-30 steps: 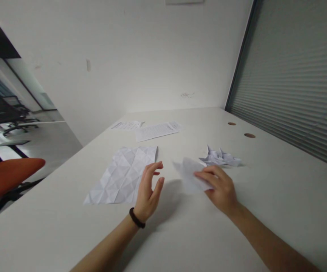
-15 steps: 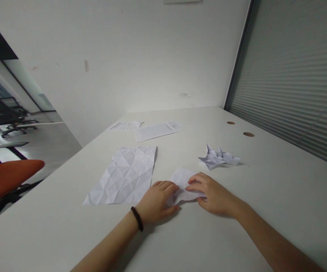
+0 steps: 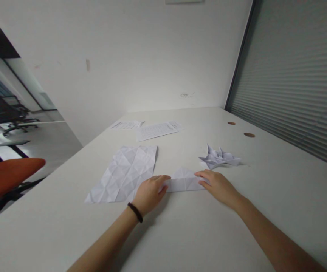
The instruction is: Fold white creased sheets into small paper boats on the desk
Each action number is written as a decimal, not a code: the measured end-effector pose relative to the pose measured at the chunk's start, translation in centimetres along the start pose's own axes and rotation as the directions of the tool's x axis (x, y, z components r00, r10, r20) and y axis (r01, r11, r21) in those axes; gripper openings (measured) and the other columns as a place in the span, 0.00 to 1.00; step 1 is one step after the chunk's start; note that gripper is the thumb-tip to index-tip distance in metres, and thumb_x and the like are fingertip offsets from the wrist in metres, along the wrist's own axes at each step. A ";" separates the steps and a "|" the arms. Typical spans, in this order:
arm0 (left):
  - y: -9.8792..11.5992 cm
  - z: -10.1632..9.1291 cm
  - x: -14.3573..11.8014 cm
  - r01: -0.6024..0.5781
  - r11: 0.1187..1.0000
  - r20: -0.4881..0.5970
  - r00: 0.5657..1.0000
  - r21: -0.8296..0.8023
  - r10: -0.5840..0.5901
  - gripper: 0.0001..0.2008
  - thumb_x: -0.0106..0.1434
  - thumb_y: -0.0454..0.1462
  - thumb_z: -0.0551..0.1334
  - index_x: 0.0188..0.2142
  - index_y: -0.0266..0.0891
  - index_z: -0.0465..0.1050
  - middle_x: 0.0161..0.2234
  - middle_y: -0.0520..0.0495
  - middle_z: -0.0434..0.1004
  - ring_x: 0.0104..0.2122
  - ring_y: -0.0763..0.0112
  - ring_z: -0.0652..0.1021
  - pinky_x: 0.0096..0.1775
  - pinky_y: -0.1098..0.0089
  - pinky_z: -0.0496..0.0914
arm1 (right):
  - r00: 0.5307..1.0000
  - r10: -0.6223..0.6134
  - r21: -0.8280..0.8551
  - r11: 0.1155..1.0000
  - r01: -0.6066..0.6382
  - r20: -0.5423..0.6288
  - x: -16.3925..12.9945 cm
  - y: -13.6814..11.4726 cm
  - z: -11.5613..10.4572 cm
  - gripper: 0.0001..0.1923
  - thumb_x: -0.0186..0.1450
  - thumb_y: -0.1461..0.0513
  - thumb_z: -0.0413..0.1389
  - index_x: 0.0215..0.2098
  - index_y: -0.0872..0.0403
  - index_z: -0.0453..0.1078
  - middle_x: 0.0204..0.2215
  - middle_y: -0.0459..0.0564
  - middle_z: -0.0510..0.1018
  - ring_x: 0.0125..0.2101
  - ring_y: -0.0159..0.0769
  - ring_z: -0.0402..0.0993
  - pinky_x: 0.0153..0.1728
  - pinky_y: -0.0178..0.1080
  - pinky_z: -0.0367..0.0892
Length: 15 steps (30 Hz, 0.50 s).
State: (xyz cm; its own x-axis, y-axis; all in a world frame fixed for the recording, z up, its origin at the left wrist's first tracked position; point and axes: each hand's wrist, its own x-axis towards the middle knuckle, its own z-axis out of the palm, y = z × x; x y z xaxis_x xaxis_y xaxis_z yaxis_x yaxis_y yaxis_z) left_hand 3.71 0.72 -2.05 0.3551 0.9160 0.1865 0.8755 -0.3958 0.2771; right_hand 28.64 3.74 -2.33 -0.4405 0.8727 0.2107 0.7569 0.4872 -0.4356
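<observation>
A small white sheet of paper [image 3: 185, 184] lies in front of me, its near side folded up into a straight band and its rounded far part showing behind. My left hand [image 3: 151, 190], with a dark band on the wrist, grips the left end between thumb and fingers. At the right end, my right hand [image 3: 218, 186] pinches the paper, thumb and fingers over its edge. Left of my hands lies a larger creased sheet [image 3: 125, 172] covered in a grid of folds. Beyond my right hand sits a spiky folded paper piece [image 3: 218, 158].
Two printed sheets lie farther back, a near one [image 3: 159, 130] and one at the left edge [image 3: 127, 124]. The white table [image 3: 197, 234] has two round holes [image 3: 249, 135] at right. An orange chair [image 3: 13, 172] stands to the left; blinds [image 3: 299, 83] line the right.
The small sheet's near side has gone from a loose, wavy edge to a flat folded band. My hands have moved apart to its two ends.
</observation>
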 end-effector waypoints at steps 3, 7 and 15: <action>-0.3 0.4 0.1 -0.016 0.999 -0.011 1.000 0.030 0.016 0.16 0.59 0.31 0.55 0.47 0.42 0.65 0.44 0.47 0.71 0.43 0.65 0.72 0.43 0.65 0.67 | 0.999 -0.017 -0.073 0.997 0.015 -0.034 0.0 0.2 0.5 0.16 0.59 0.69 0.51 0.44 0.55 0.71 0.40 0.54 0.73 0.42 0.38 0.68 0.45 0.40 0.62; 0.0 0.4 0.1 -0.069 0.996 0.003 0.998 0.047 0.069 0.13 0.59 0.34 0.56 0.45 0.42 0.66 0.42 0.46 0.70 0.42 0.64 0.70 0.44 0.64 0.66 | 0.996 -0.088 -0.141 0.986 0.084 -0.024 -0.1 -0.3 1.0 0.15 0.60 0.69 0.50 0.41 0.52 0.73 0.40 0.53 0.71 0.44 0.39 0.65 0.46 0.41 0.61; 0.4 0.6 0.1 -0.096 0.993 -0.008 0.995 -0.069 0.095 0.18 0.54 0.34 0.61 0.46 0.41 0.65 0.41 0.46 0.71 0.40 0.62 0.72 0.43 0.62 0.67 | 0.994 -0.098 -0.170 0.981 0.090 -0.038 -0.3 -1.4 1.9 0.26 0.54 0.51 0.58 0.48 0.52 0.67 0.42 0.54 0.70 0.43 0.44 0.64 0.47 0.48 0.57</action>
State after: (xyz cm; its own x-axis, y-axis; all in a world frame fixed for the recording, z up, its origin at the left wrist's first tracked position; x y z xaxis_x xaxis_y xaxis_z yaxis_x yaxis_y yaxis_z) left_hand 4.29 0.68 -2.47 0.4343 0.8735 0.2200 0.8127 -0.4853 0.3227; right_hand 26.75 2.75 -3.40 -0.4936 0.8215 0.2853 0.7851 0.5621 -0.2601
